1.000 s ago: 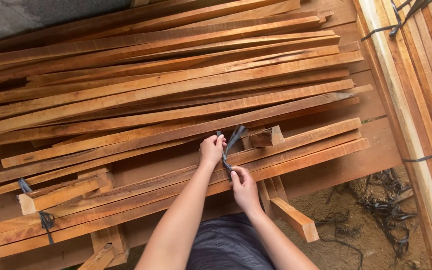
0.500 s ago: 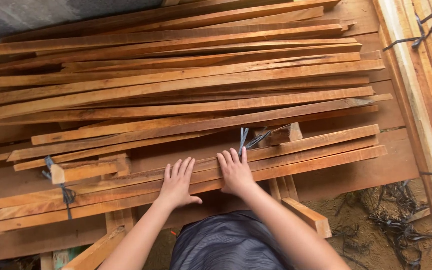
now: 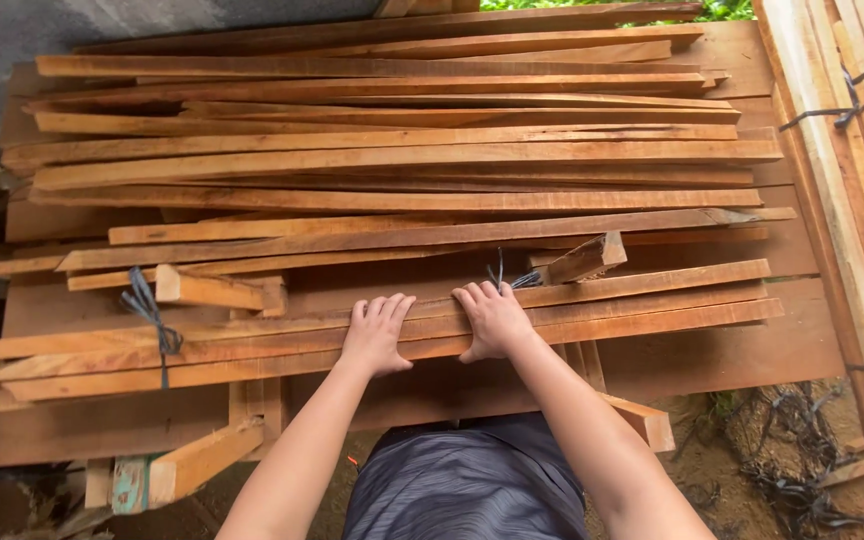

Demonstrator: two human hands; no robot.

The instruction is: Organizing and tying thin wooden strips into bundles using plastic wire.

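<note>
from the head view i see my left hand point(image 3: 377, 335) and right hand point(image 3: 493, 320) lying flat, fingers spread, palms pressed on the bundle of long wooden slats point(image 3: 592, 310) nearest me. it lies along the front of the slat pile point(image 3: 392, 150). a dark strap point(image 3: 147, 310) ties the bundle's left end; a short block point(image 3: 584, 260) sits just behind my right hand.

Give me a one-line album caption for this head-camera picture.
Left hand and right hand press flat on a strapped bundle of wooden slats.
</note>
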